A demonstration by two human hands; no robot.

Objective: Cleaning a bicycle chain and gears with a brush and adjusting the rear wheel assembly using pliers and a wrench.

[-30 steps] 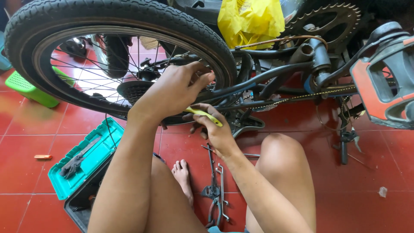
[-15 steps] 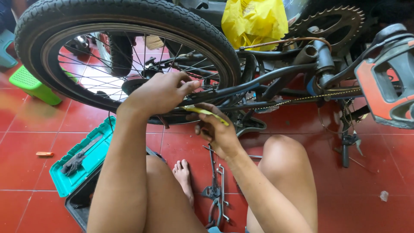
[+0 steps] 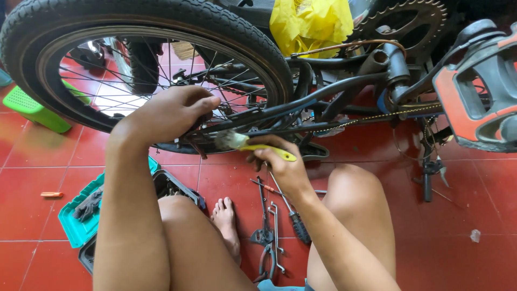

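Observation:
An upturned black bicycle lies in front of me, its rear wheel (image 3: 145, 32) at the upper left and its black frame tubes (image 3: 323, 97) running right. My left hand (image 3: 169, 113) grips the frame near the wheel hub. My right hand (image 3: 283, 167) is closed on a small brush with a yellow handle (image 3: 264, 151). The brush's pale bristles (image 3: 229, 140) touch the underside of the frame beside my left hand. The chain (image 3: 377, 116) stretches right toward the chainring (image 3: 409, 24).
A teal toolbox (image 3: 81, 218) stands open by my left leg. Pliers, spanners and a screwdriver (image 3: 272, 231) lie on the red tile floor between my knees. An orange-and-grey pedal (image 3: 474, 102) juts at the right, a yellow bag (image 3: 309, 24) hangs above, a green object (image 3: 32, 108) sits far left.
The view has drifted slightly right. My left hand has slid a little lower on the frame, and the brush has shifted left along the tube toward it.

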